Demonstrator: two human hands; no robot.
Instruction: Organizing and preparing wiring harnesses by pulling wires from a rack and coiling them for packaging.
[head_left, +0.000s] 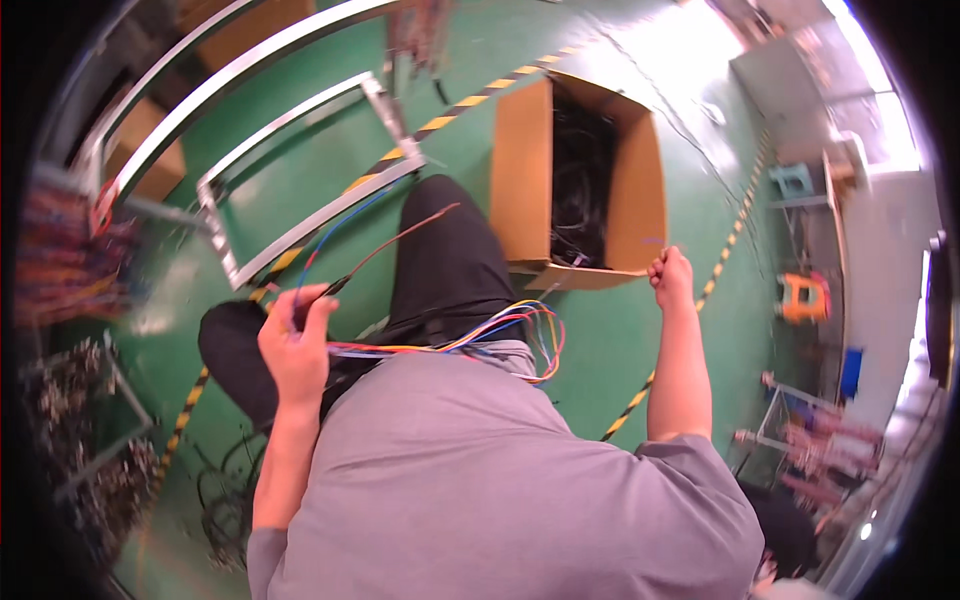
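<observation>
My left hand [297,338] is closed around a bundle of coloured wires [400,350]. The bundle runs right across my lap and curls into a loop beside my right thigh. From the same hand a brown wire [405,231] with a dark section near the fingers sticks out up and to the right, and a blue and red wire rises toward the metal frame. My right hand [672,278] is raised at the near right corner of the cardboard box [520,165], its fingers pressed together. A faint purple streak shows by its fingertips; what it holds is too small to name.
Dark cables [580,185] fill the box. A silver metal frame [330,216] stands ahead on the left, with a larger frame beyond. Yellow-black tape [470,100] crosses the green floor. Blurred wire bundles [75,255] hang far left; an orange stool [803,298] stands right.
</observation>
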